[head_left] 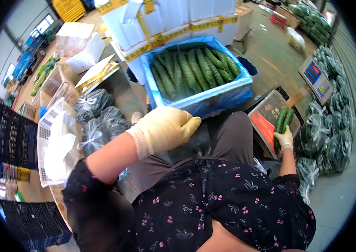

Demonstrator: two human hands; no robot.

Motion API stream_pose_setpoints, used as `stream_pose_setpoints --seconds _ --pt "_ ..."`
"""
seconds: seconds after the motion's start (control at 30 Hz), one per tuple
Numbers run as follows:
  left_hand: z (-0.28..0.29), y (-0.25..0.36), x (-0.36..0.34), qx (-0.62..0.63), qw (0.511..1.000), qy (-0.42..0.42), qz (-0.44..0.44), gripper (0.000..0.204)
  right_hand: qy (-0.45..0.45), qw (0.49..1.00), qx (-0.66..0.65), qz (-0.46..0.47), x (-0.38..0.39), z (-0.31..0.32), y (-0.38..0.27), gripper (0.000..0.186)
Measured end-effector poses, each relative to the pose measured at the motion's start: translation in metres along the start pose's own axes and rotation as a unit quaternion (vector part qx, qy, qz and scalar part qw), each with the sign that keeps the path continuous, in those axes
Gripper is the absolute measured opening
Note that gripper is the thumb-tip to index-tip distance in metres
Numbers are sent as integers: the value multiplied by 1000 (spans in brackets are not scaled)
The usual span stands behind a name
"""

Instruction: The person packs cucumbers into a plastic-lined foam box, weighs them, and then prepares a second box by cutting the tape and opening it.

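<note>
My right hand (pixel 285 138), in a pale yellow glove, is closed round the lower part of two dark green cucumbers (pixel 282 117) over the scale platform (pixel 266 109). My left hand (pixel 167 128), gloved alike, is curled closed before the near wall of a box (pixel 211 103) lined with blue plastic. Its palm side is hidden, so I cannot tell whether anything is in it. Long cucumbers (pixel 190 69) lie side by side in the box, with one across its far end. The scale's display (pixel 316 80) is lit beyond the platform.
White foam boxes (pixel 165 19) with yellow tape are stacked behind the lined box. Bagged cucumbers (pixel 331 138) line the right side. Dark knotted bags (pixel 96 113) and a white plastic basket (pixel 45 147) stand at left, near black crates (pixel 7 130).
</note>
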State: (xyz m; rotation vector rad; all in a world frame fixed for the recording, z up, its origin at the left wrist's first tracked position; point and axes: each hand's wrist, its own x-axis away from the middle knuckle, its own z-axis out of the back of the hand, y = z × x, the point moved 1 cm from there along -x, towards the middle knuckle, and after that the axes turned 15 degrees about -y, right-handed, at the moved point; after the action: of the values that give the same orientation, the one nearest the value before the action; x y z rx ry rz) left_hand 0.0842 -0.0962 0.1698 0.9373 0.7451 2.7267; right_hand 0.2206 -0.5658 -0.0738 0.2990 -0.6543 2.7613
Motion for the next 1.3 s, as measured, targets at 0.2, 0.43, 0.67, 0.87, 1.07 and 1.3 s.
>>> stream_pose_setpoints --seconds 0.2,0.43,0.67,0.87,1.07,1.3 --pt "-12 -34 -14 135 989 63 -13 38 -54 995 29 -82 -9 -2 -9 94" --pt "-66 -124 -32 250 960 127 1 35 -94 984 12 -152 -5 6 -36 106" --pt "-144 -174 -26 149 889 430 52 35 -46 990 -17 -129 -14 -14 -11 110" --pt "-163 -216 3 52 835 539 96 41 -30 983 -169 -70 -20 -14 5 91" --pt "-218 -282 28 70 891 192 405 38 -41 878 -465 105 18 23 -56 59" --pt "-326 -320 9 41 939 -17 342 33 -146 865 -281 390 1 23 -225 82"
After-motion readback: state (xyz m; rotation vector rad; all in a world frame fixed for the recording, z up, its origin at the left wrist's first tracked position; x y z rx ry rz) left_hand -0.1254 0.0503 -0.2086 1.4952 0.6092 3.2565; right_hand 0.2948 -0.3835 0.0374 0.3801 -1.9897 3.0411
